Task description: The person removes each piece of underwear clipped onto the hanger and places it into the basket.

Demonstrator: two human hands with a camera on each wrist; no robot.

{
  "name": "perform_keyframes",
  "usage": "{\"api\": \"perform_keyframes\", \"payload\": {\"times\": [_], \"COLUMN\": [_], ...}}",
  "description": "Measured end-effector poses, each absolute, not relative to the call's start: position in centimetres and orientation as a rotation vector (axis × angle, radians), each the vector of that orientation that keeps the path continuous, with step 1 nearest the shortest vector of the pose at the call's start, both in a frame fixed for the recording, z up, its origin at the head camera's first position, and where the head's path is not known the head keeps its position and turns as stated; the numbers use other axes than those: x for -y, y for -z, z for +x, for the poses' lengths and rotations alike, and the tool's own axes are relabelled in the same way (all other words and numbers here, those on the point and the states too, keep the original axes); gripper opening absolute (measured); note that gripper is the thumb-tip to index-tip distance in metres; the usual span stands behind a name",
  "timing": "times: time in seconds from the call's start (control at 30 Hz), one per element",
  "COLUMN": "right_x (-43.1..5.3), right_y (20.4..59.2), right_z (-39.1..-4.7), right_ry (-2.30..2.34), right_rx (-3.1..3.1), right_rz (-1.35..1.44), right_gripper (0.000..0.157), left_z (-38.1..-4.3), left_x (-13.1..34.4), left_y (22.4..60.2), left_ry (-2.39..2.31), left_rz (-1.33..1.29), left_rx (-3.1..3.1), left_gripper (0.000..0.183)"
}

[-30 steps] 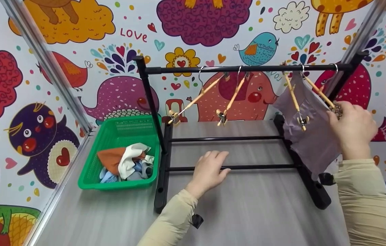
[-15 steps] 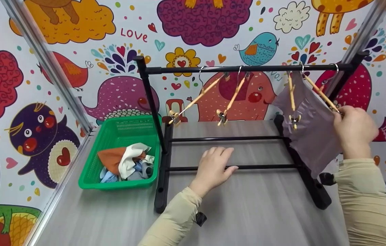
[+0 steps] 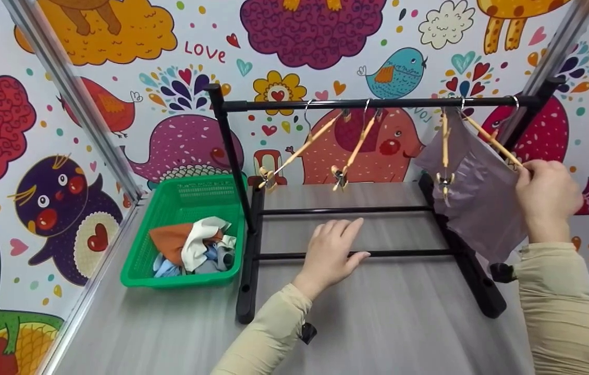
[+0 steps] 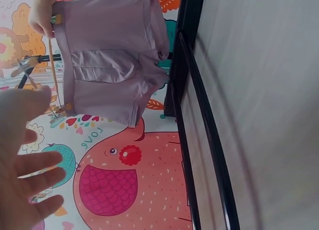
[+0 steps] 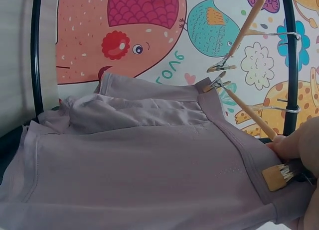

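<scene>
Mauve boxer briefs (image 3: 482, 208) hang from the rightmost wooden clip hanger (image 3: 490, 139), hooked on the black rack's top bar (image 3: 404, 104). My right hand (image 3: 550, 198) grips that hanger's near end. In the right wrist view a wooden clip (image 5: 275, 177) sits on the waistband beside my fingers, and another clip (image 5: 215, 83) holds the waistband's far end. My left hand (image 3: 328, 255), fingers spread and holding nothing, is over the rack's lower bars; whether it touches one cannot be told. The left wrist view shows it (image 4: 25, 155) apart from the briefs (image 4: 104, 56).
Bare clip hangers (image 3: 362, 138) hang along the bar, one (image 3: 445, 140) just left of the briefs. Left of the rack, a green basket (image 3: 133, 260) contains crumpled orange, white, blue and grey cloths (image 3: 190, 245). A patterned wall stands behind.
My right hand has shifted slightly right with the hanger end and briefs. The neighbouring bare hanger has swung left. My left hand has moved a little right and up.
</scene>
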State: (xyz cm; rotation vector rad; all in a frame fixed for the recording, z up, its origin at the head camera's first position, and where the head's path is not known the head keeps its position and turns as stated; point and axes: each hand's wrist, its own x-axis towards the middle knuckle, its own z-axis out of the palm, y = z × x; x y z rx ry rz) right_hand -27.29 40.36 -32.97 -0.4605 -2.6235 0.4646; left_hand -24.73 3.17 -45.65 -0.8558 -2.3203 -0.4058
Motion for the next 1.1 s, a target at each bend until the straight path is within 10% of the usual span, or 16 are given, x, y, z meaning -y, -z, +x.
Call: {"api": "perform_keyframes", "payload": {"times": [1.1], "right_x": [-41.6], "right_y": [39.1], "right_z": [-24.2], "right_ry": [-0.474], "right_rx": [2.523], "right_rz": [-0.279], "right_gripper": [0.026], "left_z": [-26.3], "left_x": [-5.3], "left_y": [48.9], "left_ry": [0.383], "left_rz": [-0.857], "left_rx": [2.42], "left_gripper": [0.073]}}
